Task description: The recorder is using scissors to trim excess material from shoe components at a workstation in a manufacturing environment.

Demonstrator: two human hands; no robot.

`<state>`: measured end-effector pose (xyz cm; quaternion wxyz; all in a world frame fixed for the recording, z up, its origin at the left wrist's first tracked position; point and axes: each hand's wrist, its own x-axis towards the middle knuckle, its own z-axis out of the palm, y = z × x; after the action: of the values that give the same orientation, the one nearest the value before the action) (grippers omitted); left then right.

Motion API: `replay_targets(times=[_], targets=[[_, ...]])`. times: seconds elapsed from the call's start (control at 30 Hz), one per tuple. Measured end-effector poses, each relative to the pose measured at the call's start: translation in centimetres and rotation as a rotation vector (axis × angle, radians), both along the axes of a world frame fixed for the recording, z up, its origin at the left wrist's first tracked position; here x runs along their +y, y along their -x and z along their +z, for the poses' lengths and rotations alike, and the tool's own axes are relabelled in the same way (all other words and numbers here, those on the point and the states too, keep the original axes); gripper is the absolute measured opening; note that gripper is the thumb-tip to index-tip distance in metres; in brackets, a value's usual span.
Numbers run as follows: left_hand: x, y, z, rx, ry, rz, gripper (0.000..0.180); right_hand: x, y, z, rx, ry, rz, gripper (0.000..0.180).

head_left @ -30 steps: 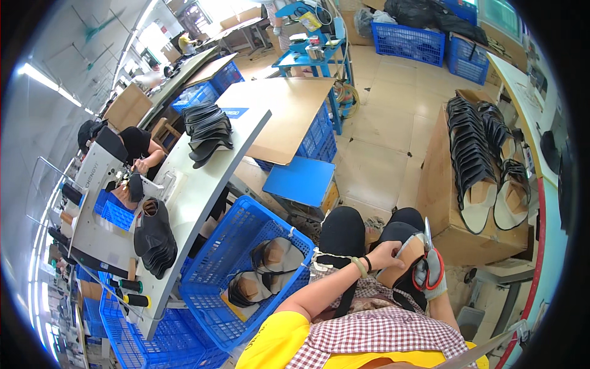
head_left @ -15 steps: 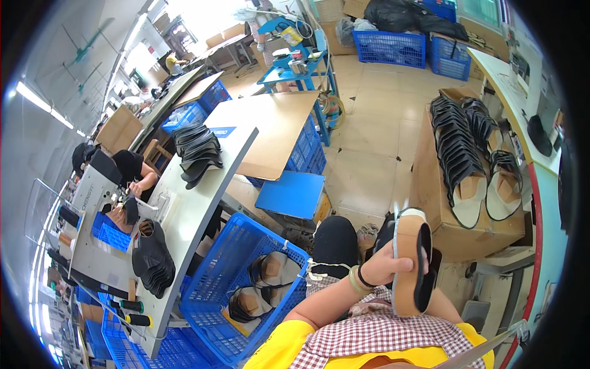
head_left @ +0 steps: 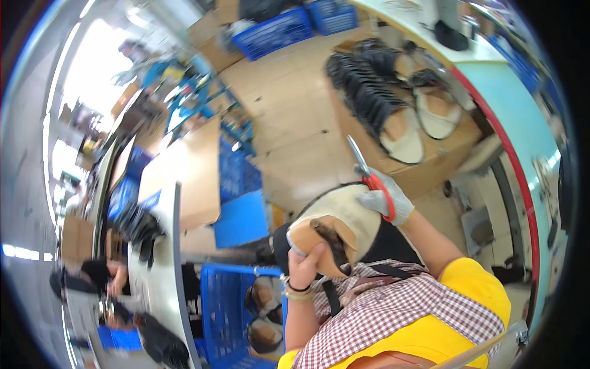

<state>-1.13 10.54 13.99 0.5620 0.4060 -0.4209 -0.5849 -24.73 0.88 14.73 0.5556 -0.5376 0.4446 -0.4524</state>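
My bare left hand point(head_left: 307, 264), with bands on its wrist, is closed round the tan heel end of a sandal point(head_left: 337, 203). Its cream insole faces up and its edge is black; a dark strap piece shows at the tan part. My right hand point(head_left: 396, 200) wears a pale grey glove and grips scissors point(head_left: 388, 208) by their red handles. The blades point up and away, clear of the sandal's toe end. The glove is beside the sandal's right edge; whether it touches the sandal I cannot tell.
A cardboard box point(head_left: 430, 157) at the right bears a row of black-strapped sandals point(head_left: 369, 92). Left of me, a blue crate point(head_left: 215, 307) holds more sandals. Beyond it a white sewing table point(head_left: 161, 270) carries black shoe pieces, with another person point(head_left: 92, 273) at its far side.
The view has swung and tilted. My left hand has lowered the sandal from upright to lying insole up. My right hand, formerly hidden behind it, now shows with scissors.
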Motion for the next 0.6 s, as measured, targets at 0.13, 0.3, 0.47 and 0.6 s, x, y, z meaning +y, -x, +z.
replay_targets(times=[0.13,0.3,0.47,0.6], targets=[[-2.8,-1.6,-9.7,-0.715,0.125,0.227,0.024,1.9,1.6,3.2,0.428,0.419,-0.209,0.060],[-6.9,1.5,-8.0,-0.905,0.209,0.308,0.024,3.7,3.8,1.7,0.393,0.266,-0.265,0.059],[-11.9,7.6,0.7,-0.952,0.345,0.226,0.036,2.0,8.5,-4.2,0.383,0.330,-0.673,0.061],[-15.3,14.8,3.9,-0.779,0.766,-0.035,0.052,0.3,11.4,-7.2,0.255,-0.008,-1.037,0.058]])
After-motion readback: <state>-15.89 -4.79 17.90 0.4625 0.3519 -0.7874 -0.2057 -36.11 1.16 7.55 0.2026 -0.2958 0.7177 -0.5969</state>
